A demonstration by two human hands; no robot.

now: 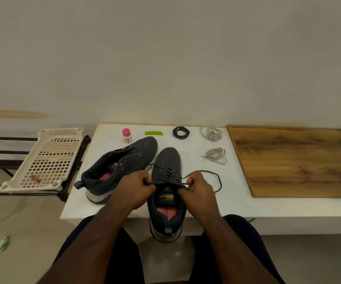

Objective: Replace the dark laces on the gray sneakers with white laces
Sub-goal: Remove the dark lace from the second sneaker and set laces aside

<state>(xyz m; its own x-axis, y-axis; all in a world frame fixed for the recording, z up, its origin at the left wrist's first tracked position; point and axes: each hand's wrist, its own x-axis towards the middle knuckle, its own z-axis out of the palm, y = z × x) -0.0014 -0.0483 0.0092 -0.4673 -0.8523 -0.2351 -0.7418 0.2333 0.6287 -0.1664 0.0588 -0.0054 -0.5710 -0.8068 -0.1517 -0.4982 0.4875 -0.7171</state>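
Dark lace (204, 177) crosses the near gray sneaker (168, 193), which stands on the tabletop (223, 203) with its heel over the front edge. Left hand (138, 186) and right hand (196, 186) are each pinched shut on a lace end at the top eyelets. Two white lace bundles (215, 155) wait well apart. Risk, as I judge it: a hard tug could drag the overhanging shoe off the edge, or snag the lace in an eyelet.

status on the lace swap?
Left hand, right hand each pinching dark lace on near sneaker. Far sneaker laceless. White laces untouched. Nothing blocking.
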